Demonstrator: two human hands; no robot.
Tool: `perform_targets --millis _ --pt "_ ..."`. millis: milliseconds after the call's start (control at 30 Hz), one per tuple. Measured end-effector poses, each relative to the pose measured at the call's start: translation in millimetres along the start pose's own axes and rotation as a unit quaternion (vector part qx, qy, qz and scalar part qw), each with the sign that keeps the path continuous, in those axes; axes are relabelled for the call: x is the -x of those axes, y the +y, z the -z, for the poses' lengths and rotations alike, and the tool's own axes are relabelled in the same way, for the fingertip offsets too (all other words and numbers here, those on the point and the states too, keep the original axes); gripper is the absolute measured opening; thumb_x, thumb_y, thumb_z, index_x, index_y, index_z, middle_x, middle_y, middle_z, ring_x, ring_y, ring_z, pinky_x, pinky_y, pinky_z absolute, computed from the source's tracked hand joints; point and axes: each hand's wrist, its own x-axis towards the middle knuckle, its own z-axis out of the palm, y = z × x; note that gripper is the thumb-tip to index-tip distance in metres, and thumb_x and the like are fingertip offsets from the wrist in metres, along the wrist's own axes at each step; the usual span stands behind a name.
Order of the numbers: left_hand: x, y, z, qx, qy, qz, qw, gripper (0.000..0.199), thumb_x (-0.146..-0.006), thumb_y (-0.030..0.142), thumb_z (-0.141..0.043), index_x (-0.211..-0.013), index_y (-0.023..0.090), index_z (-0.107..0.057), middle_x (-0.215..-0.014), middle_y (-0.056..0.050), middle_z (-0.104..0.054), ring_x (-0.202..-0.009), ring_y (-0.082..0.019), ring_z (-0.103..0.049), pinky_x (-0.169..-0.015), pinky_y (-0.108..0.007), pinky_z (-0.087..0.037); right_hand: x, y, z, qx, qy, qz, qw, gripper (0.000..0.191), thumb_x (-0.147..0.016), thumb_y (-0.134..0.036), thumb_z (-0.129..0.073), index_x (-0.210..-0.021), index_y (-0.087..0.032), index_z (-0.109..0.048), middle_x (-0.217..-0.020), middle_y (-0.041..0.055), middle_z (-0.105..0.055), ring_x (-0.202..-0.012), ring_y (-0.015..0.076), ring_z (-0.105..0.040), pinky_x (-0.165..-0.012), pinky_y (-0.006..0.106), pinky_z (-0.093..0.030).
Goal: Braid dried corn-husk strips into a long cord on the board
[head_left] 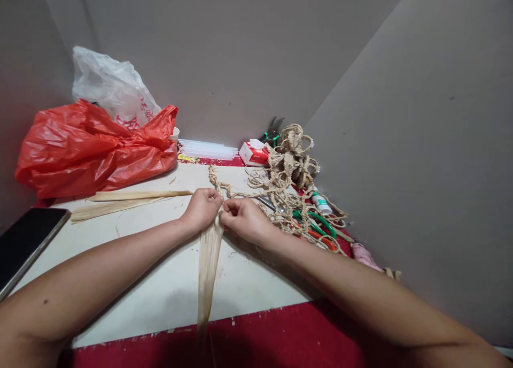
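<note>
Near the middle of the white board [160, 271], my left hand [203, 207] and my right hand [245, 221] meet, fingertips pinched close together. Between them is a pale dried leaf strip [209, 266], broad and flat, hanging down toward the board's front edge. Beyond the fingertips a twisted straw-coloured cord [216, 179] lies on the board, and it seems to join the strip where the fingers hide it. My left hand closes on the strip's upper end; the right pinches beside it. More dried strips [124, 199] stretch out left of my left hand.
Tangled braided cord [280, 175] heaps at the right, over green-handled scissors [323, 222] and near a small white bottle [321, 202]. A red-and-white box [254, 153] stands behind. A red plastic bag [96, 148] and a dark phone [30, 245] lie left. Grey walls enclose the back and right.
</note>
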Motion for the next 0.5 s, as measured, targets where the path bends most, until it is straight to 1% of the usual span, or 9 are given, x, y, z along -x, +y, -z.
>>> perform_targets --millis 67,133,200,267,367,433,500 --pt "-0.6 -0.3 -0.5 -0.003 -0.002 -0.003 1.0 0.012 -0.065 0.02 -0.048 -0.056 0.014 -0.054 -0.051 0.002 -0.051 -0.052 -0.011 -0.045 -0.052 -0.022 -0.034 -1.1 0.5 -1.4 0.065 0.041 0.063 0.995 0.016 -0.063 -0.019 -0.046 -0.05 -0.018 -0.037 -0.046 -0.0051 -0.038 -0.045 0.0062 -0.036 -0.044 0.019 -0.026" --pt "-0.5 0.8 -0.7 0.003 -0.009 -0.005 1.0 0.011 -0.064 0.018 -0.047 -0.056 0.015 -0.053 -0.051 0.002 -0.052 -0.053 -0.011 -0.046 -0.053 -0.022 -0.034 -3.0 2.2 -2.5 0.101 0.061 0.088 0.989 0.017 -0.065 -0.02 -0.046 -0.05 -0.018 -0.037 -0.048 -0.0046 -0.037 -0.048 0.0066 -0.035 -0.046 0.019 -0.026" --pt "0.3 3.1 -0.5 0.01 -0.012 -0.007 1.0 0.01 -0.064 0.018 -0.047 -0.056 0.015 -0.053 -0.052 0.002 -0.053 -0.054 -0.011 -0.047 -0.053 -0.022 -0.034 -5.1 5.7 -3.0 0.115 0.063 0.087 0.988 0.018 -0.066 -0.02 -0.046 -0.05 -0.017 -0.038 -0.048 -0.0046 -0.037 -0.048 0.0067 -0.034 -0.047 0.02 -0.026" --pt "1.4 5.9 0.1 0.007 -0.002 -0.01 1.0 0.011 -0.065 0.02 -0.049 -0.056 0.015 -0.053 -0.052 0.003 -0.051 -0.053 -0.011 -0.045 -0.053 -0.022 -0.033 -6.6 11.0 -2.0 0.127 0.064 0.066 0.988 0.017 -0.065 -0.019 -0.047 -0.05 -0.017 -0.039 -0.047 -0.0045 -0.038 -0.047 0.0068 -0.034 -0.047 0.02 -0.026" --pt "2.8 8.5 0.8 -0.011 0.017 -0.006 1.0 0.017 -0.069 0.026 -0.052 -0.056 0.016 -0.051 -0.047 0.006 -0.043 -0.048 -0.009 -0.037 -0.051 -0.022 -0.03 -4.2 18.4 4.1 0.131 0.066 0.028 0.989 0.016 -0.063 -0.015 -0.05 -0.049 -0.017 -0.043 -0.046 -0.0036 -0.041 -0.046 0.0077 -0.036 -0.046 0.02 -0.026" --pt "3.0 8.1 0.3 -0.012 0.015 0.005 1.0 0.018 -0.07 0.028 -0.053 -0.056 0.016 -0.049 -0.045 0.007 -0.038 -0.046 -0.008 -0.033 -0.049 -0.022 -0.028 1.0 18.8 10.9 0.093 0.065 0.03 0.993 0.018 -0.067 -0.017 -0.051 -0.051 -0.018 -0.044 -0.046 -0.0032 -0.043 -0.046 0.0083 -0.038 -0.046 0.021 -0.028" --pt "2.5 6.3 -0.7 0.003 0.008 0.015 1.0 0.018 -0.071 0.03 -0.053 -0.059 0.017 -0.05 -0.046 0.007 -0.039 -0.045 -0.008 -0.034 -0.048 -0.022 -0.028 8.1 14.7 17.8 0.034 0.067 0.051 0.996 0.022 -0.075 -0.024 -0.05 -0.055 -0.018 -0.045 -0.048 -0.0032 -0.045 -0.047 0.0088 -0.04 -0.047 0.021 -0.031"
